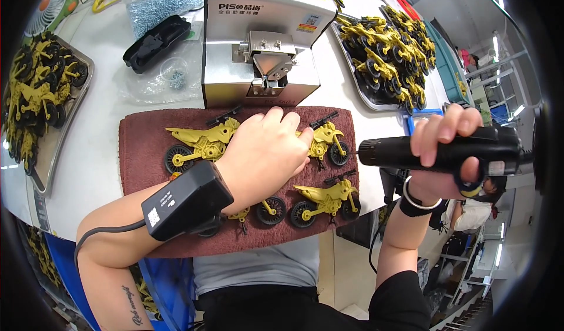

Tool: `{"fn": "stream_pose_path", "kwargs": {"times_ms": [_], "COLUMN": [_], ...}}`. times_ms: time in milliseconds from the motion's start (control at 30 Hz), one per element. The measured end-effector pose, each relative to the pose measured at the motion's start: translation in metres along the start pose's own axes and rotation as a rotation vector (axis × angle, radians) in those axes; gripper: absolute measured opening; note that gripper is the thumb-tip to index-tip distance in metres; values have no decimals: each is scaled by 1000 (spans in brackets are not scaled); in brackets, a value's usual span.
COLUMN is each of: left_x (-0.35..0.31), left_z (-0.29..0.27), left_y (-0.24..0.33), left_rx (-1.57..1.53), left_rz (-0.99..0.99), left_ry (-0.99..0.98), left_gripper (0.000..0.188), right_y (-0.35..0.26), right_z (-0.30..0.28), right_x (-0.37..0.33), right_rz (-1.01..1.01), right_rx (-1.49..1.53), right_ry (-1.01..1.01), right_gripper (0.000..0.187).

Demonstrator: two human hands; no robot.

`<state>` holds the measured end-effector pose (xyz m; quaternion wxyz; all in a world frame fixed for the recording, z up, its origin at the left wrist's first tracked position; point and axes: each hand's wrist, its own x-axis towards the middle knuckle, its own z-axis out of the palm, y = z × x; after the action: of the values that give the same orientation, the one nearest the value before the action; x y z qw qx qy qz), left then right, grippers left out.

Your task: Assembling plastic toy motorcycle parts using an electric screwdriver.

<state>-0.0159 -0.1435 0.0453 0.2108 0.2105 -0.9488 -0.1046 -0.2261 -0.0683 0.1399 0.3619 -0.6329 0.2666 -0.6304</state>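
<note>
**Left hand [267, 151] over toy bikes [325, 203], driver [440, 150] in the right hand [445, 137]**

Yellow bikes lie on a brown towel [141, 137]. The left hand covers part of the upper ones; its grip is hidden. The right hand's fingers wrap the black driver, its bit pointing at the upper right bike's front wheel; contact is unclear. Behind the towel stands a silver machine [232, 37], with a screw bag [163, 7] and black case [154, 44] to its left. More bikes fill a tray [69, 125] on each side.

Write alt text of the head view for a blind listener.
A right hand grips a black power screwdriver; the left hand partly covers yellow toy motorbikes on a brown towel. Beyond, trays of more bikes flank a silver machine.
</note>
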Motion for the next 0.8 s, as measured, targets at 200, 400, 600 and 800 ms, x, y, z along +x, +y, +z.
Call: {"fn": "stream_pose_path", "kwargs": {"times_ms": [200, 400, 600, 800], "left_x": [1, 5, -5, -16], "left_z": [-8, -23, 8, 16], "left_y": [7, 66, 90, 85], "left_rx": [62, 73, -42, -46], "left_rz": [38, 124, -12, -83], "left_ry": [5, 31, -195, -191], "left_gripper": [41, 62, 87, 96], "right_y": [-30, -44, 13, 38], "right_z": [-10, 7, 46, 88], "right_x": [16, 56, 105, 112], "right_rz": [-99, -112, -178, -273], "right_rx": [39, 179, 304, 174], "right_ry": [47, 103, 3, 86], "right_gripper": [42, 33, 31, 43]}}
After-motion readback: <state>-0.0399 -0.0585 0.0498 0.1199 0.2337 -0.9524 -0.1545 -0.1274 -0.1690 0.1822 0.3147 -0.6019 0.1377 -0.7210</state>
